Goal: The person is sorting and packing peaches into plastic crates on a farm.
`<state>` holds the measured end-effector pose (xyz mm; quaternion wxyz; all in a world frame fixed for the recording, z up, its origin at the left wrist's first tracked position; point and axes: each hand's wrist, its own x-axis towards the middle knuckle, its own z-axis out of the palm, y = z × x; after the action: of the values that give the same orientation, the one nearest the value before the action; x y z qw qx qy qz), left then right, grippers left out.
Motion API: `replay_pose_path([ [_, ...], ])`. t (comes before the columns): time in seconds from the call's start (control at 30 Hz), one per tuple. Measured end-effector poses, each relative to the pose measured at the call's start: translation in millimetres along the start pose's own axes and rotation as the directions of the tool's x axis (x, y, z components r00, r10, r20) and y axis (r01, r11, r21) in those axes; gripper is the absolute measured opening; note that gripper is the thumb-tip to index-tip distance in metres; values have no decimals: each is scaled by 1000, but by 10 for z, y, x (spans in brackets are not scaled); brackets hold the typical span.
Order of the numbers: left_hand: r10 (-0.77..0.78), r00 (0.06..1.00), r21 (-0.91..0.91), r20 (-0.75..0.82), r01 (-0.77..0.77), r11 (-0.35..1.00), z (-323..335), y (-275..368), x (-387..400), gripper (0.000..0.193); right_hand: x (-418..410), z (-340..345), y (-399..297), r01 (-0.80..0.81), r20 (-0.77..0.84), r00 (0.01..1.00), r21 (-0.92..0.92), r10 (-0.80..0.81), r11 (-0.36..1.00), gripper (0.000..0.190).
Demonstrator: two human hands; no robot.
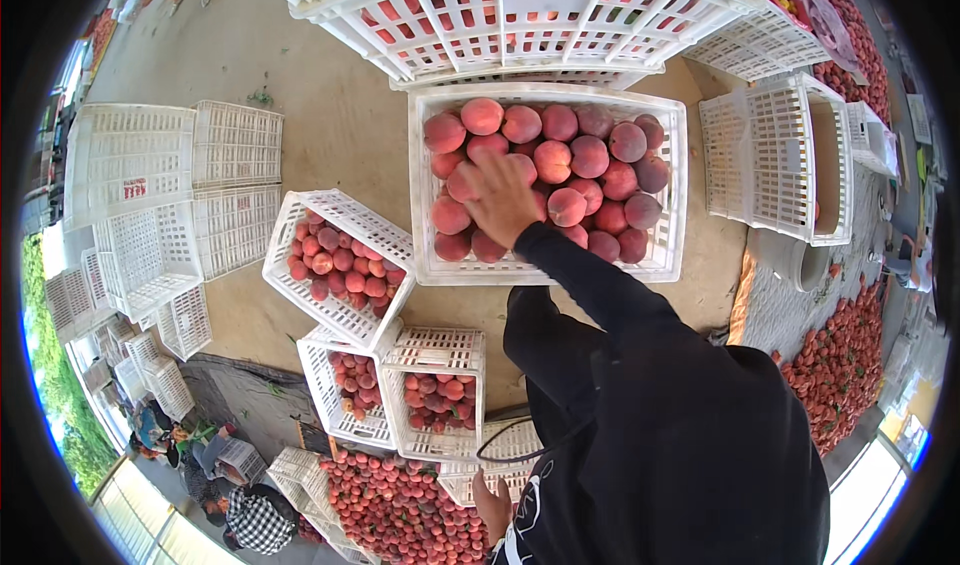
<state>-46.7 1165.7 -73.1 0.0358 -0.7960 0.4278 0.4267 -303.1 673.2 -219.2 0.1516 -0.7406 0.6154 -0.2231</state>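
A white plastic crate [551, 274] full of red peaches [553, 161] stands before me. My right hand [501, 197], in a black sleeve, lies palm down over the peaches in its left half. Its fingers are spread and slightly blurred; the peaches right under the palm are hidden. Down at my left side hangs my left hand [492, 506], fingers apart, with nothing visible in it. Near that hand are a low white crate [457, 482] and a large heap of loose peaches [405, 505].
A peach-filled crate [375, 227] stands left of mine, two more crates [390, 400] below it. Stacked crates [510, 32] block the far side. Others stand left [135, 160] and right [757, 160]. Another peach heap [840, 370] lies right. People [259, 520] are at lower left.
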Motion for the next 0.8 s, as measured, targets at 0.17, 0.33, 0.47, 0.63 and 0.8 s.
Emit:
replay_pose_path([
  [0.17,54,992,-57,-117,-61,997,51,223,68,52,-547,-235,605,-82,-28,997,-301,77,950,59],
  [0.33,31,992,-111,-122,-44,993,202,226,155,52,-471,0,611,-119,-108,990,-323,88,939,61],
  [0.47,0,996,-155,-88,-14,988,483,-130,-240,54,-504,-95,816,-131,-200,974,-134,103,982,53],
  [0.63,-171,984,-167,44,176,970,829,-648,-842,53,-533,-691,927,-223,-416,880,61,228,973,50],
  [0.8,-343,927,-184,154,368,911,1067,-998,-1189,54,-159,-576,483,-100,-398,912,25,102,995,52],
])
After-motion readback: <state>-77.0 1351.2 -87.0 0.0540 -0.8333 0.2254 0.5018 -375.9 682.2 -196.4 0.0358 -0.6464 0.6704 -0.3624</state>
